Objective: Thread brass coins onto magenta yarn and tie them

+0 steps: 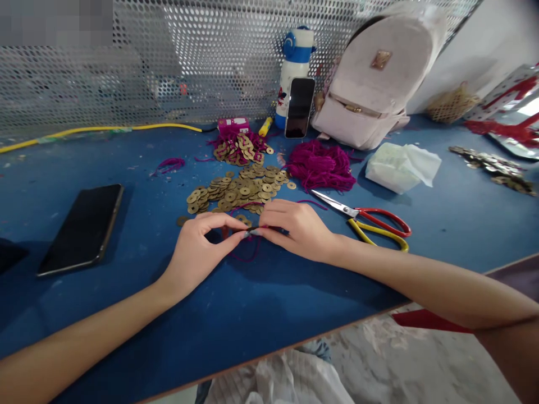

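Note:
My left hand (197, 249) is closed in a pinch, thumb and forefinger together, on a thin purple cord (312, 203). Tip to tip with it, my right hand (297, 229) pinches the same cord. A small dark piece shows between the fingertips, too hidden to name. One loop of cord hangs below the fingers, and a loose end runs out to the right behind my right hand. Just beyond both hands lies a spread of brass coins with holes (244, 191). Scissors (357, 213) with one red and one yellow handle lie partly open by my right forearm.
Behind the coins are a bunch of corded coins (242, 148) and a purple cord bundle (322, 165). A phone (82, 227) lies left; another phone (300, 106) leans on a bottle (295, 62). A backpack (379, 78) and tissue pack (398, 166) stand right.

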The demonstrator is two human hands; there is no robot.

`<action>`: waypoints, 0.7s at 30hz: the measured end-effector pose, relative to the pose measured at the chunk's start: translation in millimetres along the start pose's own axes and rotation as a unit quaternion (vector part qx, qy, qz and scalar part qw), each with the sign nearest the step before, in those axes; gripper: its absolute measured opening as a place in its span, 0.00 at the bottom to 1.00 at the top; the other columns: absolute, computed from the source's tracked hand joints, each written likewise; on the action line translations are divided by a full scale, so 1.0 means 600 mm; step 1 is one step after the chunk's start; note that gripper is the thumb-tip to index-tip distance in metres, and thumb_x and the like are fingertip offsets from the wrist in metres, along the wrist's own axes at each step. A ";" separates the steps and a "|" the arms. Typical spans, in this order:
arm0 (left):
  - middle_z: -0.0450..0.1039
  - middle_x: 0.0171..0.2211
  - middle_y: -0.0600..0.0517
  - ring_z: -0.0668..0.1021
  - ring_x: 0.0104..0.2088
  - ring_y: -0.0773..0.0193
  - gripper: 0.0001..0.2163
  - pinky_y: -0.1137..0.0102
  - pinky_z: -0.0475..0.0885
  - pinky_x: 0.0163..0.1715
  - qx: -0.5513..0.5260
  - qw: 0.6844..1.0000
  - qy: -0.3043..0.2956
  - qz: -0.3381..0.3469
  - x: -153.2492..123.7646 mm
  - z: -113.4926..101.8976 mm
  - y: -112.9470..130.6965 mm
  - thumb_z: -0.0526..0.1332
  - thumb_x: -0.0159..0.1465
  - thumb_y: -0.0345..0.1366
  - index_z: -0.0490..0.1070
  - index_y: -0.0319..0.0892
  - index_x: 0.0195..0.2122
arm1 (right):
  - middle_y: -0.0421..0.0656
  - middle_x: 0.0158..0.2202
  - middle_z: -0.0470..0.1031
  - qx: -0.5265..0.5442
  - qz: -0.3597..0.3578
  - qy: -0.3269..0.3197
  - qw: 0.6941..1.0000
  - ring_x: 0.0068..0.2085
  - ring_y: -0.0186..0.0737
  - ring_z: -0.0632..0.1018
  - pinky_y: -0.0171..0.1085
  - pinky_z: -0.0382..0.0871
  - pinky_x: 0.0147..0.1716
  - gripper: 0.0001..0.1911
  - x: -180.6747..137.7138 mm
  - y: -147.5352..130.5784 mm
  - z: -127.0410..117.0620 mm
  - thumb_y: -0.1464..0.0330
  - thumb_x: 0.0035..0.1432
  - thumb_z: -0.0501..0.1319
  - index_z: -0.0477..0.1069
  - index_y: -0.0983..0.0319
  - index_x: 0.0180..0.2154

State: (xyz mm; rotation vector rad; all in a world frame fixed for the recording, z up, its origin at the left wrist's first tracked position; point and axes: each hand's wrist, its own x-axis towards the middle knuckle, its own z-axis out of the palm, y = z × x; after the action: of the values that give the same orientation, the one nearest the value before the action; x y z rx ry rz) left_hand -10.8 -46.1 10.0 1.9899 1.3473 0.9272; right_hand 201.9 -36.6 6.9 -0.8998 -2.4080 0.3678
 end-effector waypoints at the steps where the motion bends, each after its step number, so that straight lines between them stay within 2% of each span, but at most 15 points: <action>1: 0.81 0.30 0.54 0.79 0.32 0.60 0.04 0.66 0.69 0.39 -0.005 1.000 -0.001 0.000 0.000 0.000 0.000 0.66 0.57 0.37 0.81 0.45 0.30 | 0.43 0.30 0.71 0.018 -0.003 0.000 1.000 0.34 0.37 0.71 0.34 0.61 0.33 0.14 0.001 0.001 -0.001 0.67 0.69 0.53 0.68 0.62 0.29; 6: 0.80 0.30 0.55 0.78 0.31 0.64 0.07 0.71 0.71 0.37 -0.055 0.998 0.002 -0.003 -0.002 -0.001 -0.002 0.67 0.59 0.34 0.82 0.46 0.38 | 0.39 0.24 0.69 0.153 0.067 0.065 0.984 0.26 0.31 0.68 0.32 0.59 0.28 0.17 -0.001 0.015 -0.017 0.67 0.68 0.53 0.68 0.63 0.26; 9: 0.79 0.30 0.56 0.77 0.31 0.66 0.08 0.72 0.71 0.36 -0.057 0.998 0.027 0.012 -0.004 -0.007 -0.007 0.67 0.59 0.35 0.81 0.48 0.41 | 0.38 0.22 0.66 0.198 0.103 0.130 0.966 0.25 0.31 0.66 0.33 0.59 0.27 0.20 -0.001 0.026 -0.030 0.64 0.68 0.53 0.66 0.62 0.23; 12: 0.78 0.30 0.56 0.77 0.31 0.66 0.08 0.73 0.70 0.34 -0.036 0.997 0.059 0.017 -0.003 -0.015 -0.015 0.67 0.59 0.35 0.81 0.49 0.40 | 0.42 0.29 0.72 0.296 0.110 0.209 0.926 0.33 0.36 0.73 0.35 0.65 0.33 0.22 0.003 0.035 -0.043 0.58 0.65 0.56 0.63 0.61 0.21; 14: 0.77 0.30 0.56 0.76 0.31 0.66 0.08 0.73 0.69 0.30 -0.030 0.997 0.071 0.010 -0.001 -0.019 -0.020 0.67 0.59 0.35 0.81 0.49 0.39 | 0.45 0.35 0.74 0.378 0.127 0.232 0.887 0.38 0.40 0.76 0.37 0.69 0.35 0.23 0.005 0.039 -0.049 0.55 0.65 0.56 0.60 0.60 0.21; 16: 0.76 0.30 0.56 0.76 0.31 0.66 0.08 0.74 0.67 0.27 -0.038 0.997 0.073 0.001 0.000 -0.021 -0.024 0.67 0.59 0.36 0.81 0.49 0.39 | 0.43 0.31 0.74 0.428 0.152 0.231 0.861 0.33 0.39 0.77 0.37 0.70 0.30 0.22 0.006 0.044 -0.054 0.53 0.65 0.53 0.59 0.59 0.23; 18: 0.76 0.30 0.55 0.75 0.30 0.67 0.08 0.74 0.67 0.26 -0.049 0.997 0.067 -0.008 0.001 -0.022 -0.027 0.67 0.59 0.36 0.81 0.50 0.40 | 0.39 0.24 0.70 0.418 0.163 0.218 0.867 0.24 0.35 0.72 0.35 0.67 0.23 0.20 0.005 0.049 -0.056 0.52 0.67 0.50 0.63 0.58 0.28; 20: 0.76 0.30 0.55 0.75 0.30 0.67 0.08 0.74 0.67 0.25 -0.055 0.996 0.061 -0.016 0.001 -0.021 -0.028 0.67 0.59 0.36 0.81 0.50 0.39 | 0.37 0.21 0.67 0.321 0.148 0.182 0.918 0.20 0.33 0.69 0.34 0.64 0.21 0.18 0.002 0.055 -0.059 0.54 0.69 0.49 0.68 0.58 0.34; 21: 0.76 0.30 0.55 0.75 0.30 0.67 0.08 0.74 0.67 0.25 -0.058 0.996 0.059 -0.019 0.001 -0.020 -0.028 0.67 0.58 0.36 0.81 0.49 0.39 | 0.38 0.22 0.69 0.241 0.123 0.150 0.951 0.22 0.34 0.71 0.34 0.66 0.23 0.17 0.001 0.058 -0.061 0.56 0.69 0.50 0.70 0.58 0.35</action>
State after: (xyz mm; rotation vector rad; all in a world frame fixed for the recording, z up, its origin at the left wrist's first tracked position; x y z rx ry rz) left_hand -29.6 -39.2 4.9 1.8421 1.3579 1.0942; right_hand 240.3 -8.1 22.5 -0.9451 -1.8142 0.8098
